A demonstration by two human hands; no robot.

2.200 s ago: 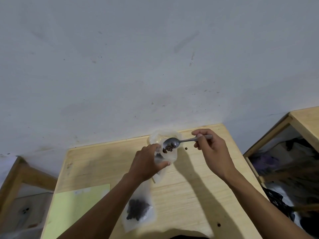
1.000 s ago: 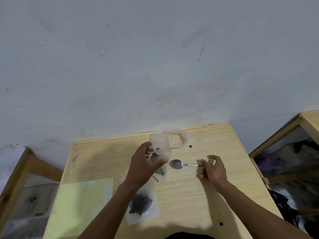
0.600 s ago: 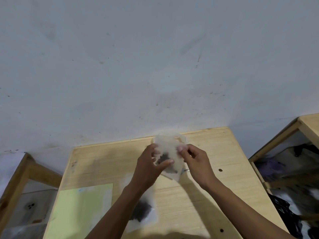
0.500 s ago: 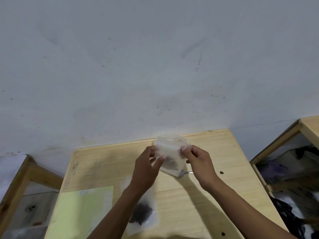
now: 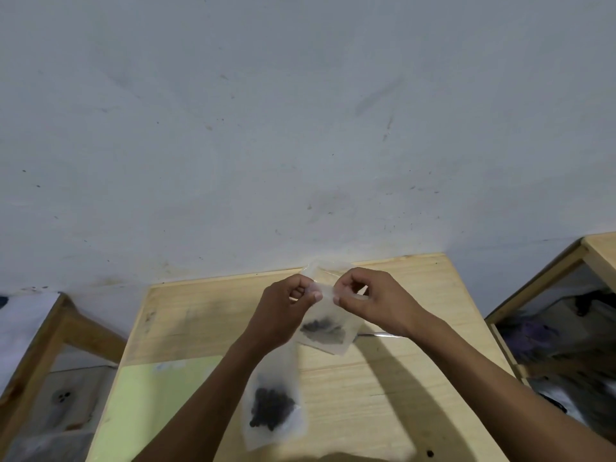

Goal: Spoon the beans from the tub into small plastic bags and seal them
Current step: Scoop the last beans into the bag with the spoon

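Left hand (image 5: 283, 311) and right hand (image 5: 373, 301) are pinching top edge of small bag (image 5: 328, 328) holding dark beans (image 5: 321, 328) | bag is hanging above wooden table (image 5: 383, 388) | second filled bag (image 5: 273, 408) is lying near, left | spoon (image 5: 380, 335) is lying right of held bag

Two bare forearms are seen entering from the lower edge of the frame. No sleeves, rings or watch are worn on left hand (image 5: 283, 311) or right hand (image 5: 373, 303).
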